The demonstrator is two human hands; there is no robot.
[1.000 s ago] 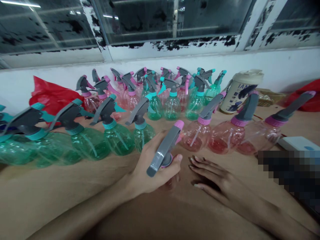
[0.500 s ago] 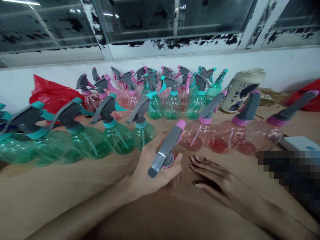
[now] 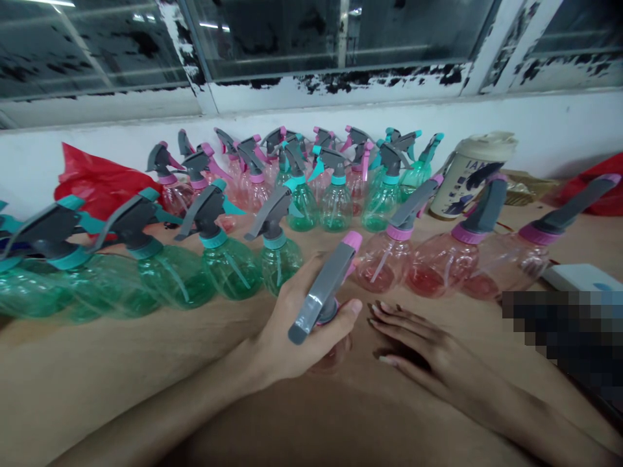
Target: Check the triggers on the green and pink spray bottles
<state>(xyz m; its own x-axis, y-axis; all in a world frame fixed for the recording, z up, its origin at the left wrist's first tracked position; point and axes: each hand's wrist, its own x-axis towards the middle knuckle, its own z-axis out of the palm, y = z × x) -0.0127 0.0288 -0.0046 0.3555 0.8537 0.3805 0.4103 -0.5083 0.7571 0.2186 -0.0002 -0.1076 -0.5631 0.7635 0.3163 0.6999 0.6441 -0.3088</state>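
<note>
My left hand is wrapped round the neck of a pink spray bottle with a grey trigger head and pink nozzle; its body is mostly hidden under my palm. My right hand lies flat on the brown table just right of that bottle, fingers stretched out and holding nothing. Right behind my hands stands a row of green spray bottles to the left and pink spray bottles to the right.
Several more green and pink spray bottles crowd the back by the white wall. A cream tumbler stands at back right, red plastic bags at both sides, a white box at the right edge.
My left hand has lifted and tilted the pink spray bottle slightly, thumb shifting up round its neck. My right hand has stayed flat in place.
</note>
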